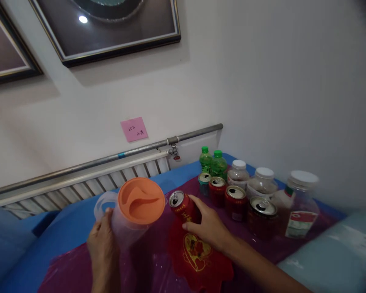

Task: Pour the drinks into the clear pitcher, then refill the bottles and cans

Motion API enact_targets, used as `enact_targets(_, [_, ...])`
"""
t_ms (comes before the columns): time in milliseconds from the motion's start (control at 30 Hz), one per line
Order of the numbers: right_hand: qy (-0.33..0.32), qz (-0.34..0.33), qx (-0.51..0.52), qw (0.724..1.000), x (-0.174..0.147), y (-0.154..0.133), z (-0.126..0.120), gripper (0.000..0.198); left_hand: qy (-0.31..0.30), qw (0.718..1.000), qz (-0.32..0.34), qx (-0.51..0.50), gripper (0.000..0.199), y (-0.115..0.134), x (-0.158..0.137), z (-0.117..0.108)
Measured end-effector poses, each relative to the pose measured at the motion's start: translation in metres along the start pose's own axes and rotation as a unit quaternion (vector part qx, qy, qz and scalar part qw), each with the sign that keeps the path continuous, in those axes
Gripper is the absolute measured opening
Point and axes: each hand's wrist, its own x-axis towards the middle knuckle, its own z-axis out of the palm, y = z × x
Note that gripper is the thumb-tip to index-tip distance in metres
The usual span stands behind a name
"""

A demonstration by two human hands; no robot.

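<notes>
My left hand (103,238) is closed around the handle side of a translucent plastic pitcher (125,232) with an orange lid (142,201). To its right, my right hand (209,224) grips an opened red drink can (184,205), which tilts slightly toward the pitcher. The two containers are close but apart. Below the can lies a red decoration (198,260) with a gold heart-shaped print. The pitcher's lower part and some fingers of my left hand are hard to make out.
Several opened cans (235,199) stand in a row at the right. Behind them are two green bottles (218,165) and clear jars with white lids (300,203). Purple plastic sheeting (70,264) covers part of the blue surface (183,171). A radiator (103,183) and pipe (140,150) run along the wall.
</notes>
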Motion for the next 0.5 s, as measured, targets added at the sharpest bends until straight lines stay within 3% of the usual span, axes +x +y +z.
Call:
enact_targets(400, [-0.037, -0.019, -0.020, 0.999, -0.007, 0.003, 0.008, 0.076, 0.066, 0.997, -0.001, 0.030, 0.039, 0.025, -0.012, -0.012])
enact_targets(500, [-0.041, -0.024, -0.022, 0.999, -0.008, 0.003, 0.009, 0.075, 0.066, 0.996, 0.046, 0.032, 0.038, 0.026, -0.011, -0.016])
